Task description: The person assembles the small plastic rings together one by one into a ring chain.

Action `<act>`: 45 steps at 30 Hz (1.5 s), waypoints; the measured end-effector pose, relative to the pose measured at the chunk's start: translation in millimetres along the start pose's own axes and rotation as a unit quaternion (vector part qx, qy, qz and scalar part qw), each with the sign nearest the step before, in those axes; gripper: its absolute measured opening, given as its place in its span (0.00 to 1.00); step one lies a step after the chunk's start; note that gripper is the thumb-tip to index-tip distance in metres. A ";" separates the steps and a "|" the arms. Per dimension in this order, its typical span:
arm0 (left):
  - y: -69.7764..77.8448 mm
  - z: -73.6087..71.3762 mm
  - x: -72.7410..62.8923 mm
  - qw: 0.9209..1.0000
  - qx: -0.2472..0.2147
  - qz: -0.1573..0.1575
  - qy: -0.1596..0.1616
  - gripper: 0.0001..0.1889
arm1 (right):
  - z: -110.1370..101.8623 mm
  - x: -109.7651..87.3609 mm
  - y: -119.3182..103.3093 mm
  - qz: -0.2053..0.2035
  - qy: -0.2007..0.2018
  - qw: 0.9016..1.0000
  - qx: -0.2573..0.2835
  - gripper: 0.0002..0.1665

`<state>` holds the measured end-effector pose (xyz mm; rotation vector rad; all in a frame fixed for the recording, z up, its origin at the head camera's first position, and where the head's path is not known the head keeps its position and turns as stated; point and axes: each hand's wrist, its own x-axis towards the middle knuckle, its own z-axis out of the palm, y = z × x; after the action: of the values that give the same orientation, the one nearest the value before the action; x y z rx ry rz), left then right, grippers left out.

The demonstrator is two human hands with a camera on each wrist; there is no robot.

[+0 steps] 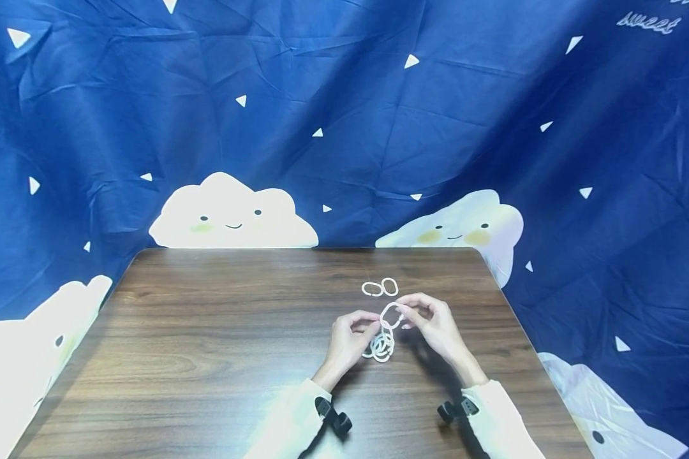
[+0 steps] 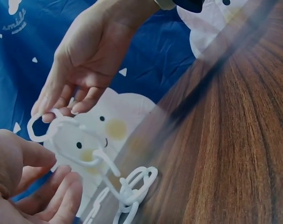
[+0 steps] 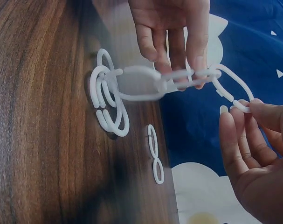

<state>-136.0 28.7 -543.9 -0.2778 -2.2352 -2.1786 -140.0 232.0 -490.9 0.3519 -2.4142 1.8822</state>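
Observation:
My right hand [image 1: 433, 324] pinches the end of a white C-shaped plastic link [image 3: 237, 83], held up above the table. A small gap shows in that link's side. It is threaded through the end of a chain of similar white links [image 3: 141, 97]. My left hand [image 1: 350, 338] pinches the chain close to that join, between thumb and finger. The chain hangs from there down to a loose heap of links [image 1: 382, 357] on the table. In the left wrist view, the left hand's thumb hides part of its grip.
Two more white links [image 1: 372, 284] lie beyond the hands on the brown wooden table [image 1: 207, 357], touching end to end. A blue curtain [image 1: 344, 95] with clouds and triangles hangs behind the table. Dark wrist cameras [image 1: 337, 421] sit on both white sleeves.

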 end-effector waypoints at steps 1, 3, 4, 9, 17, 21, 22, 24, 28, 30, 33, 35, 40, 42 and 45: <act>0.8 -0.4 0.1 1.000 0.000 0.000 0.001 0.08 | -0.1 0.2 0.3 0.000 -0.001 1.000 -0.002 0.12; 1.6 -0.9 0.5 1.000 0.001 0.002 0.003 0.07 | -0.5 0.6 0.9 0.000 -0.001 1.000 -0.005 0.12; 2.2 -1.2 0.6 1.000 0.003 0.003 0.005 0.07 | -0.9 1.1 1.5 -0.001 -0.001 1.000 -0.008 0.12; 7.2 -1.6 1.4 1.000 0.003 0.011 0.008 0.09 | -2.3 2.5 2.3 -0.001 0.001 1.000 -0.020 0.12; 13.4 0.3 0.6 1.000 -0.026 0.010 -0.004 0.09 | 0.0 3.2 0.9 0.001 -0.007 1.000 -0.019 0.12; 13.9 0.5 0.3 1.000 -0.024 0.008 -0.002 0.08 | 1.9 3.7 0.6 0.001 -0.011 1.000 -0.019 0.12; 13.9 0.4 0.3 1.000 -0.023 0.008 -0.002 0.08 | 2.1 3.8 0.5 0.002 -0.011 1.000 -0.020 0.12; 13.5 0.1 0.2 1.000 -0.019 0.009 -0.001 0.08 | 2.4 4.3 1.1 0.003 -0.011 1.000 -0.022 0.12; 13.8 -0.7 0.2 1.000 -0.011 0.010 -0.003 0.08 | 2.7 4.8 1.5 0.005 -0.015 1.000 -0.022 0.12; 13.2 -0.9 0.1 1.000 -0.009 0.010 -0.004 0.08 | 2.4 5.6 2.0 0.005 -0.018 1.000 -0.019 0.13; 11.4 -0.7 0.1 1.000 -0.013 0.009 -0.003 0.09 | 2.3 7.5 2.9 0.004 -0.023 1.000 -0.014 0.13; 9.7 -0.6 0.8 1.000 -0.016 0.013 -0.002 0.09 | 2.1 8.9 3.1 0.004 -0.027 1.000 -0.011 0.13; 7.7 -1.0 2.2 0.999 -0.020 0.026 0.004 0.09 | 3.4 12.7 2.6 0.000 -0.030 0.999 -0.011 0.14; 7.6 -1.4 2.2 0.999 -0.021 0.025 0.007 0.08 | 4.3 15.4 2.8 -0.005 -0.029 1.000 -0.010 0.14; 7.8 -2.1 1.3 0.999 -0.026 0.022 0.011 0.07 | 4.9 21.1 3.9 -0.010 -0.024 1.000 -0.002 0.14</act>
<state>-136.5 27.0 -536.0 -0.2986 -2.1415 -2.2092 -160.9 225.1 -491.9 0.4244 -2.4362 1.8816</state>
